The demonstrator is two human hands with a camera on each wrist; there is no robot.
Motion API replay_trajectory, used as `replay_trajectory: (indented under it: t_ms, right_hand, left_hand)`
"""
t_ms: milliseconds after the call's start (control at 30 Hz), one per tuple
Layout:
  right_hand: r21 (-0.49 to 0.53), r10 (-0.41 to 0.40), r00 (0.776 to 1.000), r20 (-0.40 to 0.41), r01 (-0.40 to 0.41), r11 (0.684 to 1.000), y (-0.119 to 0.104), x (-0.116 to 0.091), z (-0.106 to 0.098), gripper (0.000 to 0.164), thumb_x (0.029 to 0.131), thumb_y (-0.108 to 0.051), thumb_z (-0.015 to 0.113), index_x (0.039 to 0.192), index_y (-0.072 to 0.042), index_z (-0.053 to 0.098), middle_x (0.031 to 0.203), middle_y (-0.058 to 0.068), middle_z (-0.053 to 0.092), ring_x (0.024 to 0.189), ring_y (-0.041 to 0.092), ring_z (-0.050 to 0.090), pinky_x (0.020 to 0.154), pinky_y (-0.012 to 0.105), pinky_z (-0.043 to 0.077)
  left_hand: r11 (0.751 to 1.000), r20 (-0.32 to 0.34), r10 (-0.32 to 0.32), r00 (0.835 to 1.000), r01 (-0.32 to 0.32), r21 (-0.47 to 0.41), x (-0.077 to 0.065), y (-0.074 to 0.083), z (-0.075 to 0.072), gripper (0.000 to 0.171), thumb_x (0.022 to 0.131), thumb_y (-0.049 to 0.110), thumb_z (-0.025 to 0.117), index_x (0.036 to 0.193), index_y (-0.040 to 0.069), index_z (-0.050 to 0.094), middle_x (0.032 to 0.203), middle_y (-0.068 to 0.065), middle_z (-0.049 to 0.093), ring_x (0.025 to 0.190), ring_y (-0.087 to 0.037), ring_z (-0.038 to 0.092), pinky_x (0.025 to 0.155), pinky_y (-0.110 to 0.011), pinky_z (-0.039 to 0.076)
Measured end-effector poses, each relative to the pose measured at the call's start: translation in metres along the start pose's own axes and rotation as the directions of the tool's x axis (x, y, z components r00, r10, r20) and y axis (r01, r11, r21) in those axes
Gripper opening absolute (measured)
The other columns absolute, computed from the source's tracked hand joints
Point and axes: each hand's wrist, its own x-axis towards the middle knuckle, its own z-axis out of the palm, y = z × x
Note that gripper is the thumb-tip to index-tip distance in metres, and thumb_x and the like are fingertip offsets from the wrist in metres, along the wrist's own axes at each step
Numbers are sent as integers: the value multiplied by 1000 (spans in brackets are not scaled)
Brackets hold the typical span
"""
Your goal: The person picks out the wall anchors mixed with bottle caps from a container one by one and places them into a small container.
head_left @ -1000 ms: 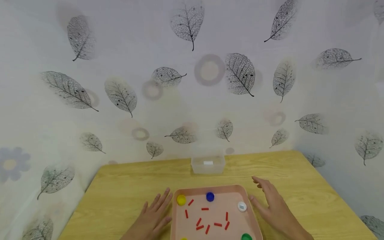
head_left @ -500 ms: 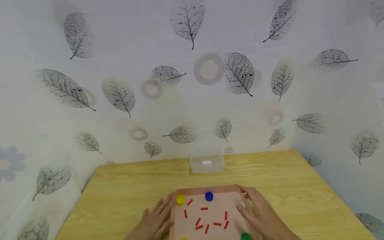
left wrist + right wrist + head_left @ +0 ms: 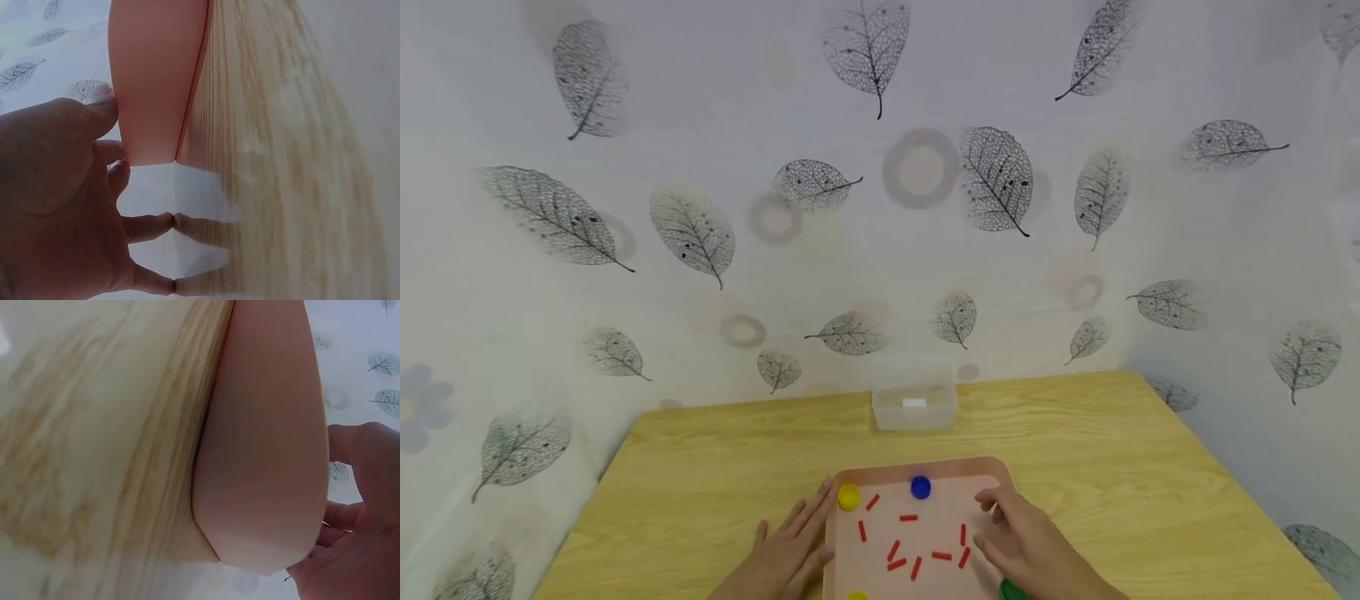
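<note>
In the head view a pink tray (image 3: 880, 475) holds several short red sticks (image 3: 908, 518) lying scattered. Round its inner edge are a yellow bottle cap (image 3: 848, 497), a blue cap (image 3: 921, 487), a green cap (image 3: 1012, 590) and part of another yellow one (image 3: 857, 596). My left hand (image 3: 786, 546) lies by the tray's left side, fingers extended; the left wrist view has its thumb at the tray wall (image 3: 156, 75). Over the tray's right side hovers my right hand (image 3: 1026, 537), fingers loosely bent and nothing seen between them. It hides the white cap's spot.
A clear plastic box (image 3: 914, 412) with a white label stands at the back of the wooden table (image 3: 730, 450), against the leaf-patterned wall (image 3: 850, 267). The tray's outer wall (image 3: 269, 437) rises from the table in the right wrist view.
My right hand has moved left from outside the tray to over its right part, covering the white cap. The left hand stays by the tray's left edge. The head view has shifted slightly.
</note>
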Motion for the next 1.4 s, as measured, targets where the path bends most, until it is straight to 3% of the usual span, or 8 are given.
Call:
replay_trajectory:
  t_ms: [233, 500, 800, 1300, 1400]
  right_hand:
    - [-41, -121, 992, -37, 119, 992, 2, 9, 8, 19, 94, -24, 60, 109, -14, 54, 96, 0, 57, 79, 6, 54, 68, 24, 50]
    - [-114, -161, 987, 11, 161, 980, 1, 19, 10, 10, 90, -11, 63, 97, -14, 57, 81, -7, 52, 69, 1, 48, 61, 19, 46]
    - [-78, -96, 990, 105, 105, 991, 0, 25, 12, 15, 89, -22, 67, 93, -12, 56, 77, -8, 50, 65, 0, 46, 55, 20, 45]
    - [-147, -89, 989, 115, 106, 984, -1, 29, 13, 11, 87, -21, 67, 85, -16, 58, 74, -9, 50, 62, 0, 46, 54, 19, 43]
    - [-116, -77, 990, 119, 91, 989, 0, 28, 14, 9, 87, -20, 66, 85, -17, 57, 75, -8, 51, 62, 0, 47, 54, 20, 43]
  left_hand:
    - [1000, -27, 5, 1000, -5, 27, -1, -2, -1, 66, 98, 59, 24, 153, 32, 1, 159, 9, -1, 136, -43, 25, 87, -83, 12]
    - [1000, -36, 10, 999, -9, 21, -1, -3, -1, 65, 98, 58, 22, 153, 30, 0, 159, 7, -2, 136, -44, 24, 87, -83, 9]
    - [1000, -28, 26, 999, -26, -1, 1, -2, 1, 64, 100, 55, 23, 153, 28, 0, 159, 3, -1, 136, -45, 22, 87, -83, 8]
    - [999, 7, -5, 1000, 5, -37, 0, -2, 1, 65, 98, 59, 22, 153, 33, 1, 159, 3, 2, 138, -46, 17, 87, -83, 1]
    - [999, 3, 0, 1000, 1, -33, 1, -3, 3, 64, 98, 58, 22, 153, 31, 2, 159, 3, 1, 138, -46, 18, 87, -83, 3]
